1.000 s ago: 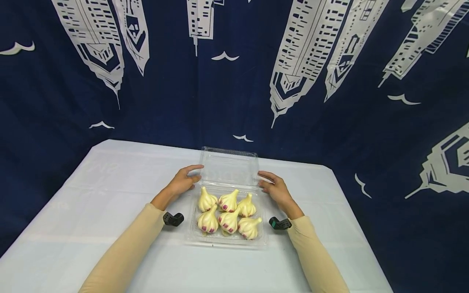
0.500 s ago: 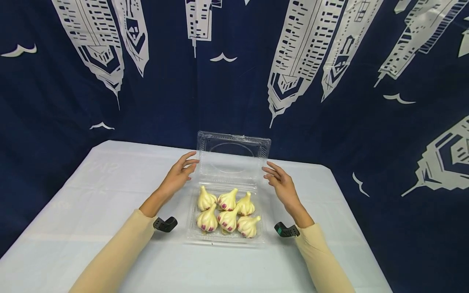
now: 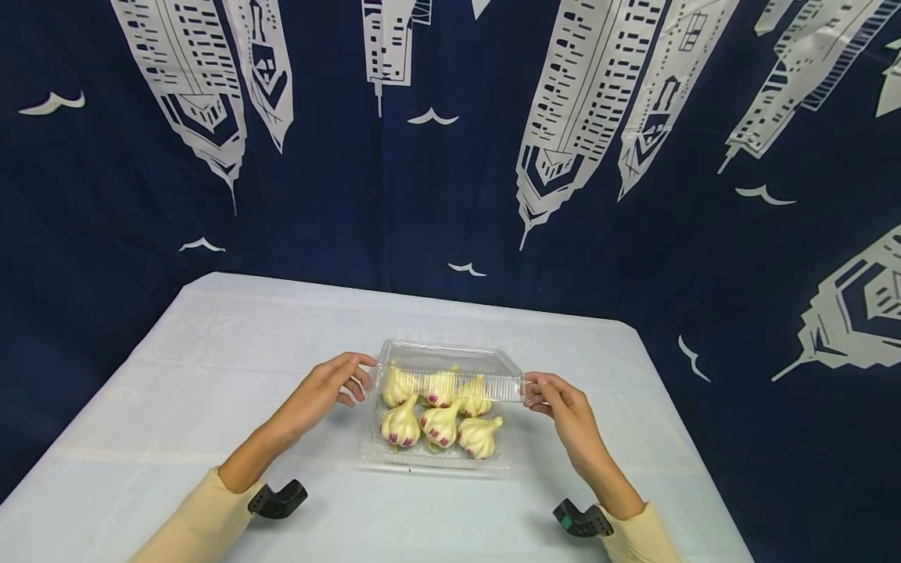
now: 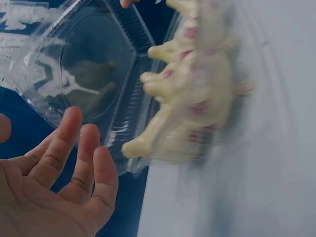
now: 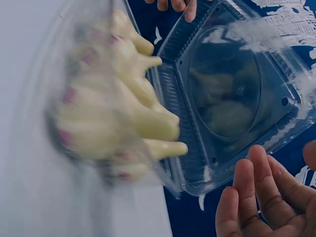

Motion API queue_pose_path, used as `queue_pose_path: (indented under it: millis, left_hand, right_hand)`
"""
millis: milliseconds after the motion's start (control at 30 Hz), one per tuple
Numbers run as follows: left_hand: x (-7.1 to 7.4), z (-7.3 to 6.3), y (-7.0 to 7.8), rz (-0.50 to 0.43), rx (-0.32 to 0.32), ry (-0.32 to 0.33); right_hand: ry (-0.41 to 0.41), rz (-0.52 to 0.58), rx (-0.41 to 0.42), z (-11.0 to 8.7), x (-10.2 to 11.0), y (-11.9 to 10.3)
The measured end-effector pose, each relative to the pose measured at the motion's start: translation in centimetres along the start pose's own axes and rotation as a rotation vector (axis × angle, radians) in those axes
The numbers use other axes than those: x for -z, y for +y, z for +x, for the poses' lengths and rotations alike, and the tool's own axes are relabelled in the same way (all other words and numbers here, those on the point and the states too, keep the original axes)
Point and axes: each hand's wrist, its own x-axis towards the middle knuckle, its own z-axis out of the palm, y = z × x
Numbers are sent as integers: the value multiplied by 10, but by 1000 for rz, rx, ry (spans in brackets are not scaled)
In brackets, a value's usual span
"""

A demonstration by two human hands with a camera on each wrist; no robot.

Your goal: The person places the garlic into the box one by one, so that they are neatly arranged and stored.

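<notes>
A clear plastic clamshell box [image 3: 383,460] holds several garlic bulbs [image 3: 439,426], cream with purple marks at the base. Its hinged lid [image 3: 450,356] leans forward over the back row of bulbs, part-way down. At the lid's left side is my left hand [image 3: 320,391], fingertips right by the edge, fingers loosely bent. My right hand [image 3: 573,414] has its fingertips at the lid's right front corner. In the right wrist view, the fingers [image 5: 244,185] are nearly straight along the lid's edge, with the thumb apart. The left wrist view likewise shows relaxed, spread fingers [image 4: 66,133].
A white-covered table [image 3: 232,375] carries the box near its middle. Behind it hangs a dark blue cloth [image 3: 317,211] printed with white buildings and birds. A black band device sits at each wrist, the left one [image 3: 278,499] and the right one [image 3: 583,518].
The lid lay back behind the box, rose upright, and now slants forward over the bulbs. Both hands have come toward the body with it. The bulbs stay in place.
</notes>
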Motion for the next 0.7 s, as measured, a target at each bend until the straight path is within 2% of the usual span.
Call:
queue_pose_path:
  millis: [100,333,467,567,633,700]
  left_hand:
    - [-6,-15,-5,15,-2,-18]
    - [-25,-41,-20,105,57,49]
    - [-37,-52,-32,110,95,72]
    - [-42,-56,-40,45,100,24]
    - [-43,-57,-45,-22,90,-23]
    - [-43,-55,-47,-75,67,-43]
  right_hand:
    - [-18,20,-51,-16,-3,6]
    - [-67,57,-118,-39,-11,25]
    - [-98,60,-128,-47,-15,38]
    - [-120,62,-116,-49,-18,44]
    - [-121,64,-100,-48,-19,46]
    - [-113,68,-69,-45,-20,48]
